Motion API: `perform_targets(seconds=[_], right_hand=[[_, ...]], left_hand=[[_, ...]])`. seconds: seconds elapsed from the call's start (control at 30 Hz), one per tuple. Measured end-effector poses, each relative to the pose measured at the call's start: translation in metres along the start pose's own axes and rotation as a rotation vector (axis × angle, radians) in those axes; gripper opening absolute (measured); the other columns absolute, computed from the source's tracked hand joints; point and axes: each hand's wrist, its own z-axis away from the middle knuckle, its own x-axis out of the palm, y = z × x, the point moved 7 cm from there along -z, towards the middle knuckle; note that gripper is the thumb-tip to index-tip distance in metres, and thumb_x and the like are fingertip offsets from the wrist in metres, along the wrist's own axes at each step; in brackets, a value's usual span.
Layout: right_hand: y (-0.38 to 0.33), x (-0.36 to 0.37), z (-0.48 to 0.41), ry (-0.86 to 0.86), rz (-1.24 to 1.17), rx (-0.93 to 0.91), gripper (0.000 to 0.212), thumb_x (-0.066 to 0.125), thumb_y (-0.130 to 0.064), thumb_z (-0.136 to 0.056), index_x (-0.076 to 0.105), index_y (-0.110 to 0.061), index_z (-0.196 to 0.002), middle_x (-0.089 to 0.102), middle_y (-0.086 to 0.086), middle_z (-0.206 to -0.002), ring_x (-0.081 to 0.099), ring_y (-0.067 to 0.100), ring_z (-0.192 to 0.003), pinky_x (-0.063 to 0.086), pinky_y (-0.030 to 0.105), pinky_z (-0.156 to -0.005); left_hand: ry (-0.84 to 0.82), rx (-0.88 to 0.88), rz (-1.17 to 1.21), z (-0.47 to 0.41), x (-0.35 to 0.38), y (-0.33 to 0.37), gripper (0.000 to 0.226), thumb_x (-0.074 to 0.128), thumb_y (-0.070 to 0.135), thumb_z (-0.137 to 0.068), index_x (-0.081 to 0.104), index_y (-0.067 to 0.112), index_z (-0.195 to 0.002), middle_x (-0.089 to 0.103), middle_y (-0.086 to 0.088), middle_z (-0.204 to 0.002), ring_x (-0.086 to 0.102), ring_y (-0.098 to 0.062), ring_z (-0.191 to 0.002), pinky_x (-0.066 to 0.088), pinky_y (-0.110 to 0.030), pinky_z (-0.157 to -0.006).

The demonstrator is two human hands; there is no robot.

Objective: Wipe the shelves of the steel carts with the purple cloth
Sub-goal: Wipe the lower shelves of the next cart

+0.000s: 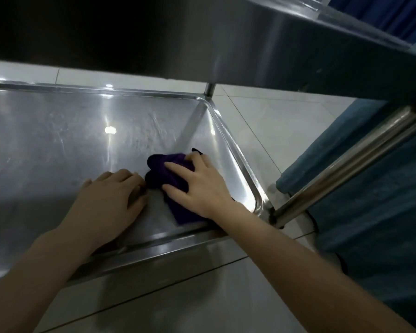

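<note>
- Purple cloth (181, 210) lies bunched on the lower shelf (70, 140) of a steel cart, in the near right corner of that shelf, just beside the raised right rim (235, 162).
- Part of the cloth trails toward the near edge of the shelf; a darker fold of it bulges out to the left.
- Right grip (202, 186), a bare hand, lies palm down on top of the cloth with its fingers spread and fairly straight, pressing the cloth onto the steel rather than pinching it; the thumb points left across the fabric.
- Left grip (108, 198), also a bare hand, rests palm down on the bare shelf just left of the cloth, its fingers together and bent a little at the tips, holding nothing; whether the fingertips touch the dark fold cannot be told.
- Both forearms reach in over the near rim of the shelf.
- Streaks and bright spots of reflected light show on the shelf's steel to the left and far side of the hands.
- Upper shelf (202, 32) of the cart hangs across the top of the view, its underside dark.
- One steel post (210, 88) stands at the far right corner, and a thicker steel tube (346, 162) slants up from the near right corner.
- Pale floor tiles (262, 121) lie around the cart.
- Blue fabric (370, 212) fills the right side beyond the tube.
</note>
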Motion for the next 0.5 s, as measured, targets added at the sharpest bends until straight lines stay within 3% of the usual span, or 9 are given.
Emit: perform_targets(seconds=[0.03,0.13,0.27,0.37,0.5], right_hand=[[0.008,-0.001,-0.001,0.012,-0.002,0.007,0.056,0.053,-0.061,-0.086,0.056,-0.032,-0.133,0.043,0.011,-0.135,0.037,0.031,-0.124,0.036,0.039,-0.103],[0.071,-0.014,-0.023,0.029,0.12,0.297,0.056,0.049,-0.064,-0.087,0.051,-0.039,-0.137,0.035,0.01,-0.146,0.029,0.033,-0.134,0.021,0.037,-0.115],[0.108,-0.011,-0.05,-0.035,0.088,0.496,0.059,0.038,-0.064,-0.091,0.041,-0.037,-0.143,0.032,0.006,-0.149,0.031,0.029,-0.134,0.025,0.04,-0.114],[0.085,-0.009,-0.054,-0.053,0.084,0.395,0.06,0.037,-0.061,-0.094,0.037,-0.033,-0.147,0.032,0.007,-0.151,0.029,0.029,-0.137,0.023,0.039,-0.115],[0.015,0.004,0.002,-0.04,-0.051,0.046,0.059,0.041,-0.065,-0.091,0.042,-0.038,-0.143,0.037,0.002,-0.149,0.036,0.028,-0.134,0.032,0.035,-0.107]], left_hand=[[-0.01,0.001,-0.006,0.001,0.001,-0.002,0.034,0.045,0.044,-0.093,0.055,0.029,-0.121,0.055,0.004,-0.124,0.052,-0.023,-0.108,0.042,-0.045,-0.094],[-0.018,-0.001,-0.013,0.005,0.003,-0.005,0.036,0.048,0.042,-0.092,0.055,0.031,-0.126,0.05,0.007,-0.138,0.05,-0.023,-0.119,0.038,-0.046,-0.099],[0.008,-0.027,-0.014,0.007,0.005,-0.004,0.035,0.052,0.042,-0.092,0.056,0.031,-0.125,0.049,0.007,-0.139,0.049,-0.024,-0.122,0.035,-0.048,-0.101],[0.022,-0.039,-0.011,0.006,0.005,0.0,0.035,0.044,0.049,-0.093,0.057,0.03,-0.119,0.051,0.007,-0.135,0.049,-0.026,-0.119,0.036,-0.05,-0.1],[0.002,-0.035,-0.04,0.008,0.007,0.002,0.058,0.02,0.06,-0.082,0.056,0.032,-0.119,0.05,0.008,-0.136,0.05,-0.024,-0.118,0.037,-0.051,-0.099]])
